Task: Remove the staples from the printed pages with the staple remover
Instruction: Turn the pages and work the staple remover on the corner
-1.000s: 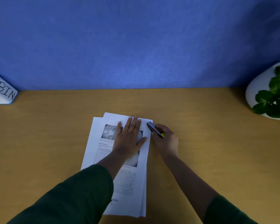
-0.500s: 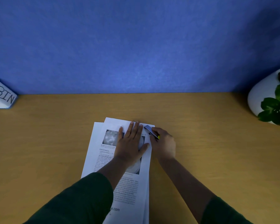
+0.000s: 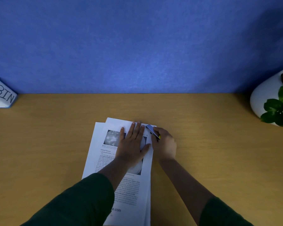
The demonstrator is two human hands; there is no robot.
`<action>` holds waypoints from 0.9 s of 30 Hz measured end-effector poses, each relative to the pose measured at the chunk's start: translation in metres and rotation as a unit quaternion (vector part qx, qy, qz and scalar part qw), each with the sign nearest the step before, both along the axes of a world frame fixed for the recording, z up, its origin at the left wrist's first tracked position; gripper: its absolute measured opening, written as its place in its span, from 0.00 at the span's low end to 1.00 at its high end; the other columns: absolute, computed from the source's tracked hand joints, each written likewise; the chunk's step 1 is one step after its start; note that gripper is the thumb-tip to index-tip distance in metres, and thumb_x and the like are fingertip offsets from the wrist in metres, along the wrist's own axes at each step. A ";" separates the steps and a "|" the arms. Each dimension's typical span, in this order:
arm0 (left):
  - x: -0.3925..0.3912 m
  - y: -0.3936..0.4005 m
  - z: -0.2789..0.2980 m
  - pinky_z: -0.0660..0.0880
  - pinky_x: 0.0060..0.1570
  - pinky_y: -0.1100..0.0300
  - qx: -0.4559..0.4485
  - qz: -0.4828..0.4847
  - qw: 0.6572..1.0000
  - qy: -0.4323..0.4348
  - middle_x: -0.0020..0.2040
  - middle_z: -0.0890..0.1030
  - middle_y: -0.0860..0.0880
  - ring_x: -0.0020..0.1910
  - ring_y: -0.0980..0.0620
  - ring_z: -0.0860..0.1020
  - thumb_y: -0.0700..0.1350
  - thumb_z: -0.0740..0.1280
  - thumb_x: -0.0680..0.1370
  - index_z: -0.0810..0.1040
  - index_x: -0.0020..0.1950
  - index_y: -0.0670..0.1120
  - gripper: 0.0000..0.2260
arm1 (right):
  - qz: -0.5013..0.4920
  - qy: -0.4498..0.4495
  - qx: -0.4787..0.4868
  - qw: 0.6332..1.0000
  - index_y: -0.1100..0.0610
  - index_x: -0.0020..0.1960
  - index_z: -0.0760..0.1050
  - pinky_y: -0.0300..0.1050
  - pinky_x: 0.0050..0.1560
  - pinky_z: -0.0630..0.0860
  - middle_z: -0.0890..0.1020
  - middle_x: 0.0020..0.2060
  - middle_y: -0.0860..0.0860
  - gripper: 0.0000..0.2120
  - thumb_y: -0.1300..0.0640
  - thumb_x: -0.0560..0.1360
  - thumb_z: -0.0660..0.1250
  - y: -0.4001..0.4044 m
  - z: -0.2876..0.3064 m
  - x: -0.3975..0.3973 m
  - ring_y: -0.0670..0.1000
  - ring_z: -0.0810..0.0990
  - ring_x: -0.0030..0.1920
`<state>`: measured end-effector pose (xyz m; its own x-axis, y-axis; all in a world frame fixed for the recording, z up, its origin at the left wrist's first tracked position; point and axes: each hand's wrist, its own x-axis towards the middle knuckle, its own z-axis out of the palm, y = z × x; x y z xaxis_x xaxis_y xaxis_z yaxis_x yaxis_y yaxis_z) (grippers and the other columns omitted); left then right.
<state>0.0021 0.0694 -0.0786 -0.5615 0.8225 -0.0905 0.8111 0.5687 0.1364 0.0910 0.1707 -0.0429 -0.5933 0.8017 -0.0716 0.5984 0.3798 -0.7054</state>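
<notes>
A stack of printed pages [image 3: 103, 154] lies on the wooden desk [image 3: 211, 152] in front of me, slightly fanned. My left hand [image 3: 132, 142] presses flat on the top sheet, fingers straight and pointing toward the wall. My right hand [image 3: 164, 144] grips a grey metal staple remover [image 3: 151, 130] with a yellow spot at its rear. The tool's tip sits over the top right corner of the pages, just right of my left fingertips. No staple is visible at this size.
A blue-and-white box marked BIN [image 3: 2, 94] stands at the far left against the blue wall. A white round pot with a green plant [image 3: 274, 103] sits at the far right. Bare desk surface lies on both sides of the pages.
My right hand has carried the staple remover leftward onto the top right corner of the pages. My left hand stays pressed on the sheet.
</notes>
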 end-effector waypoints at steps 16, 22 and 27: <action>0.000 0.000 0.000 0.38 0.74 0.44 0.004 0.002 1.000 -0.004 0.79 0.43 0.50 0.77 0.51 0.40 0.64 0.44 0.77 0.42 0.77 0.48 0.33 | -0.236 0.164 -0.373 0.882 0.56 0.50 0.82 0.40 0.41 0.76 0.84 0.42 0.49 0.10 0.63 0.68 0.71 0.013 0.004 -0.009 0.47 0.81 0.42; 0.000 0.000 -0.002 0.37 0.73 0.44 0.007 0.004 1.000 0.004 0.79 0.45 0.50 0.78 0.51 0.42 0.64 0.44 0.77 0.43 0.77 0.49 0.34 | -0.274 0.175 -0.427 0.844 0.57 0.47 0.82 0.38 0.36 0.74 0.83 0.38 0.50 0.09 0.63 0.68 0.72 0.017 0.006 -0.011 0.47 0.79 0.36; -0.001 0.000 -0.003 0.38 0.73 0.44 0.006 0.002 1.000 0.012 0.79 0.45 0.50 0.78 0.50 0.42 0.65 0.40 0.76 0.42 0.77 0.49 0.34 | -0.326 0.182 -0.448 0.813 0.58 0.49 0.81 0.43 0.41 0.75 0.81 0.36 0.54 0.10 0.61 0.68 0.72 0.039 0.011 0.001 0.51 0.76 0.35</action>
